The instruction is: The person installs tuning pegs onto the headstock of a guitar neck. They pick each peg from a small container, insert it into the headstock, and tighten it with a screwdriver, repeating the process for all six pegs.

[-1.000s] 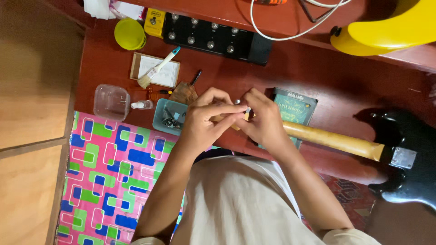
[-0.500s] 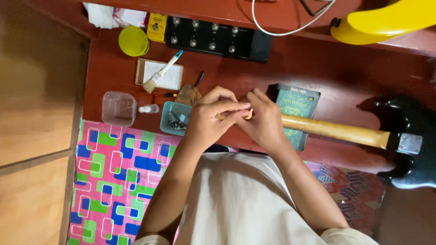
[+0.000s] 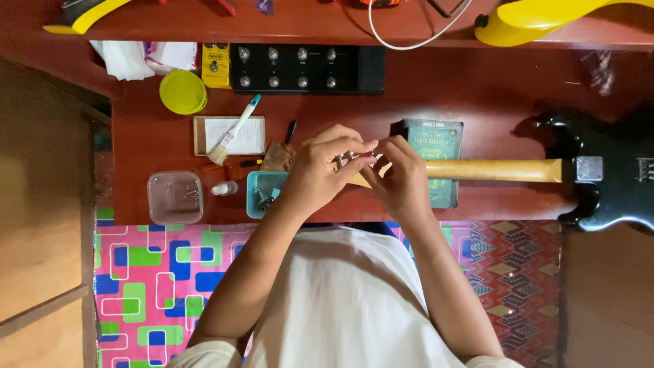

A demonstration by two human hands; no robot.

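Your left hand [image 3: 319,170] and right hand [image 3: 402,178] pinch small hardware at the guitar headstock [image 3: 360,176], hiding it. A teal tray [image 3: 262,189] sits beside your left wrist; a green book [image 3: 436,146] props the neck [image 3: 494,170].

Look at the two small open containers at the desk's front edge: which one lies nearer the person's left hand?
The teal tray, right beside the left hand. The clear plastic tub sits farther left, beyond a small white bottle.

You see a glossy black guitar body [image 3: 613,184], its smooth lacquered wooden neck [image 3: 490,170], a polished reddish wood table [image 3: 477,88], and a clear plastic tub [image 3: 175,197].
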